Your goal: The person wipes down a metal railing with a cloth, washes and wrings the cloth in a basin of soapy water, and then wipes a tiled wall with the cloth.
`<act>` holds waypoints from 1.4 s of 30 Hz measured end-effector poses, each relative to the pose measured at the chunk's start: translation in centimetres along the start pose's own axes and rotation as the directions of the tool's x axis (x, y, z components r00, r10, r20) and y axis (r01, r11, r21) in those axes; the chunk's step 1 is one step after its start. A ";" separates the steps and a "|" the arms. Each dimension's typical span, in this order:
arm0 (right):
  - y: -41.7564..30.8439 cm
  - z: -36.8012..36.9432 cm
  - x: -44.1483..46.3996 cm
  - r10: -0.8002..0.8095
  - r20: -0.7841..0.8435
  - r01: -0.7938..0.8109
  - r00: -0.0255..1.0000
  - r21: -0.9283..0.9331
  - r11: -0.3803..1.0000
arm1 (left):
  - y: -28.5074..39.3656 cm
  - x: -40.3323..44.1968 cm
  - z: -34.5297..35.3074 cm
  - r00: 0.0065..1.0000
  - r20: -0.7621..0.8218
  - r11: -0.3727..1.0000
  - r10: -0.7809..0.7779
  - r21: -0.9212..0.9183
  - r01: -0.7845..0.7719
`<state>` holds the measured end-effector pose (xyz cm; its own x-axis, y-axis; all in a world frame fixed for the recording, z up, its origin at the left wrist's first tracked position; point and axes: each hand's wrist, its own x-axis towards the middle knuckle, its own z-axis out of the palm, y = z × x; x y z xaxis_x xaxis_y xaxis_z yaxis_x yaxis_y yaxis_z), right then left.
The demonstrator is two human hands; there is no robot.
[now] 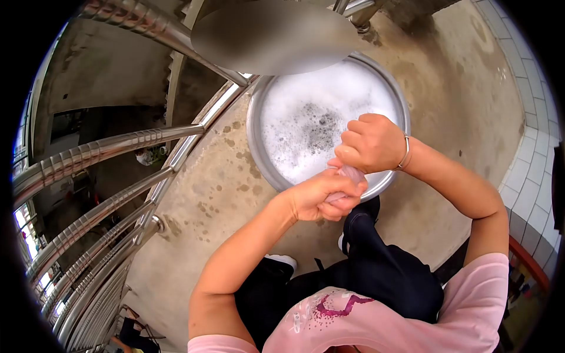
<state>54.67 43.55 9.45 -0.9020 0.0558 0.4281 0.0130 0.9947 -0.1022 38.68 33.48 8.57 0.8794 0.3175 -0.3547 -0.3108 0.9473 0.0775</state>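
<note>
Two hands, left (369, 143) and right (327, 197), squeeze one pink cloth (348, 179) together; one round tub (329, 126) of suds sits under them.

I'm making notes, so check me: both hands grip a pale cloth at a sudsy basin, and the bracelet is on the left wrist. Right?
No, the head view shows the bracelet on the right wrist. The rest stands: the left hand and right hand both grip a pale cloth at the sudsy basin.
</note>
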 end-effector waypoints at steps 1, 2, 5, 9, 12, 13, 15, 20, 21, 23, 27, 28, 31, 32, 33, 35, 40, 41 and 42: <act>-0.1 0.5 -0.5 0.081 0.083 -0.081 0.993 -0.003 0.997 | 0.1 0.0 0.0 1.000 -0.001 1.000 -0.002 -0.002 0.002; -0.2 0.9 -1.1 0.163 0.165 -0.163 0.973 -0.012 0.986 | 0.3 0.1 -0.1 0.989 -0.148 0.992 0.028 0.129 -0.008; -0.8 1.2 -0.9 0.292 0.344 -0.283 0.892 -0.078 0.956 | 0.8 0.2 0.2 0.916 -0.372 0.916 0.152 0.401 0.011; -1.1 1.5 0.2 0.461 0.611 -0.562 0.644 -0.031 0.826 | -0.2 0.9 -1.8 0.719 -0.412 0.444 0.560 0.882 0.160; -1.1 2.3 0.9 0.454 0.756 -0.647 0.472 -0.052 0.760 | -0.8 1.2 -2.7 0.591 -0.263 0.025 0.762 0.925 0.380; -1.2 2.5 0.9 0.453 0.755 -0.647 0.473 -0.052 0.761 | -1.0 1.3 -3.0 0.570 -0.207 -0.093 0.795 0.887 0.452; -1.4 3.3 0.8 0.417 0.860 -0.754 0.295 -0.059 0.654 | -1.3 1.2 -3.4 0.597 -0.157 -0.186 0.787 0.862 0.472; -2.1 5.0 -2.4 0.180 0.943 -0.955 0.280 0.254 0.153 | -2.3 0.9 -3.9 0.645 -0.004 -0.383 0.765 0.801 0.459; -2.6 4.8 -2.4 0.094 0.977 -0.979 0.193 0.198 -0.049 | -2.5 0.9 -3.9 0.642 0.076 -0.434 0.763 0.797 0.421; -3.7 3.9 -2.4 -0.049 0.991 -0.923 0.128 0.101 -0.372 | -2.8 0.7 -3.7 0.639 0.161 -0.490 0.752 0.785 0.379; -4.3 2.9 -3.5 -0.212 0.966 -0.808 0.150 -0.004 -0.589 | -2.5 0.8 -3.3 0.700 0.185 -0.541 0.690 0.774 0.328; -4.5 2.6 -3.7 -0.130 0.976 -0.749 0.177 0.048 -0.661 | -2.1 1.0 -3.3 0.696 0.198 -0.541 0.691 0.779 0.316; -4.3 1.7 -3.3 0.166 0.953 -0.492 0.254 0.275 -0.826 | -0.4 1.4 -2.9 0.541 0.019 -0.270 0.841 0.881 0.389; -3.9 1.4 -3.1 0.367 0.887 -0.279 0.280 0.441 -0.853 | 0.5 1.4 -2.4 0.412 -0.165 -0.028 0.896 0.905 0.424; -2.9 0.9 -3.3 0.411 0.850 -0.295 0.330 0.506 -0.810 | 1.3 1.4 -1.7 0.378 -0.226 0.061 0.898 0.913 0.403; -3.4 0.9 -2.4 0.575 0.762 -0.249 0.299 0.644 -0.723 | 1.8 1.6 -1.2 0.407 -0.185 0.061 0.894 0.952 0.299; -2.4 -0.3 -1.6 0.730 0.606 -0.400 0.315 0.783 -0.477 | 1.6 2.5 1.3 0.536 0.133 -0.187 0.834 0.981 0.048; -1.2 -0.9 -1.3 0.715 0.674 -0.568 0.186 0.668 -0.481 | 1.9 2.3 1.0 0.605 0.065 -0.132 0.793 0.989 0.067; -0.5 -1.3 -1.6 0.747 0.645 -0.516 0.161 0.700 -0.493 | 2.3 1.8 1.2 0.601 0.074 -0.141 0.796 0.988 0.066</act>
<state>56.69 43.08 9.99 -0.4139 0.6964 -0.5863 0.1570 -0.5798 -0.7995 39.97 36.29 9.27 0.3073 0.9480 -0.0826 0.4578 -0.0712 0.8862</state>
